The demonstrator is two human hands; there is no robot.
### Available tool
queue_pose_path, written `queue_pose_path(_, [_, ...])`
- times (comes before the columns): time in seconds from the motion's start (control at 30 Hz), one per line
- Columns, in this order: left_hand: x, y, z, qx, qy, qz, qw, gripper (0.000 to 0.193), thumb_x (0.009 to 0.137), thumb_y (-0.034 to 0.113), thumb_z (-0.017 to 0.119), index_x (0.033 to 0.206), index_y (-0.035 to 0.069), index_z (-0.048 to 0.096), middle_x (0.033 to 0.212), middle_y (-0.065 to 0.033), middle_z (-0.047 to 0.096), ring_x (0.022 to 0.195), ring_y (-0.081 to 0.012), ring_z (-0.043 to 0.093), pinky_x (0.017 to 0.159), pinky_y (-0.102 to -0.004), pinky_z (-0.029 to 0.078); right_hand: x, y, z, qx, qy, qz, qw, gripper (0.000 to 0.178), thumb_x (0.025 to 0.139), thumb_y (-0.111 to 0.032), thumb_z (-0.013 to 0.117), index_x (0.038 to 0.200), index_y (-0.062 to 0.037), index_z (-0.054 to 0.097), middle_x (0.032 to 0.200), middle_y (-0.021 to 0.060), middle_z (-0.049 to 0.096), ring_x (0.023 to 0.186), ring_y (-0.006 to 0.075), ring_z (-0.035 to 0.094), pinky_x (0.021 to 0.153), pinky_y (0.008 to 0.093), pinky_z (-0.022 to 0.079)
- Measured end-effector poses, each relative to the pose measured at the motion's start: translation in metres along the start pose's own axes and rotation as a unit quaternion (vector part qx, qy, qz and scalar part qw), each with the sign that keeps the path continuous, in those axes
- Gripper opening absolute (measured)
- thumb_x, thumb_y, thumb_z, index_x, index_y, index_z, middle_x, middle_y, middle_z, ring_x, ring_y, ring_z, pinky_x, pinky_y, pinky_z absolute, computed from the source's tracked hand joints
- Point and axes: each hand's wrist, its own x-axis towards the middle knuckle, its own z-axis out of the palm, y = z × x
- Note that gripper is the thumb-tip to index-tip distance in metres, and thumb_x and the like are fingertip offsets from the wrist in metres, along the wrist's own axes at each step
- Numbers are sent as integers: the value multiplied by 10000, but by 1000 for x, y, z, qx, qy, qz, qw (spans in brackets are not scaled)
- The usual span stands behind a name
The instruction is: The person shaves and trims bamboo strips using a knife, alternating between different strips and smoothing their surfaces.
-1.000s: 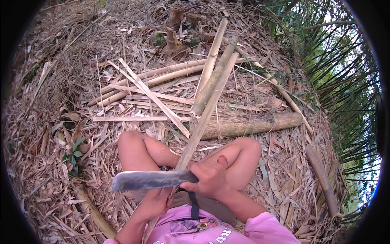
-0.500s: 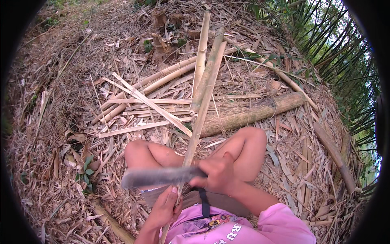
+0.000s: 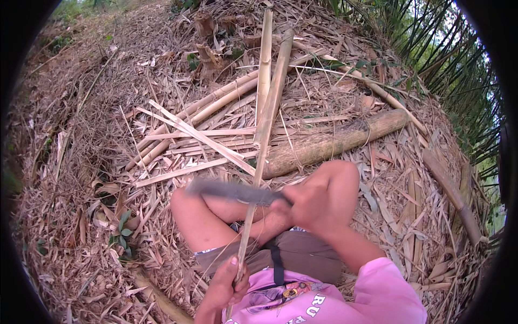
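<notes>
Before the pink shirt [image 3: 372,297] — left hand [image 3: 226,285] clenched round bamboo strip [image 3: 246,231]; right hand [image 3: 312,208] gripping machete [image 3: 233,192] — blurred, crossing strip.

The left hand [image 3: 229,281] sits near, left of centre, fingers curled in and thumb pointing far, with only a short stretch of left forearm [image 3: 208,314] in view. Farther out and to the right, the right hand [image 3: 313,205] is clenched and motion-blurred, its right forearm [image 3: 356,248] slanting far and left from the near right. Both legs are bent, left knee [image 3: 182,201] and right knee [image 3: 345,171] spread apart.
</notes>
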Motion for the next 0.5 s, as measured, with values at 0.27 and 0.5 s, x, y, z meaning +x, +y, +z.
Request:
queue_pose_path(0.27, [0,4,-9,40,20,8,999,444,1058,488,327,908,82,428,564,-14,360,369,-87,285,324,-249,221,1,-19,5,49,52,-169,983,583,848,-666,578,698,-103,584,587,80,580,526,264,603,502,383,460])
queue_pose_path(0.5, [-2,-13,-10,-27,7,1,1000,401,1063,448,338,913,91,445,549,-24,339,341,-79,268,285,-241,203,15,-17,5,13,6,-70,997,554,795,-642,656,691,-101,600,546,74,571,533,277,637,471,419,470])
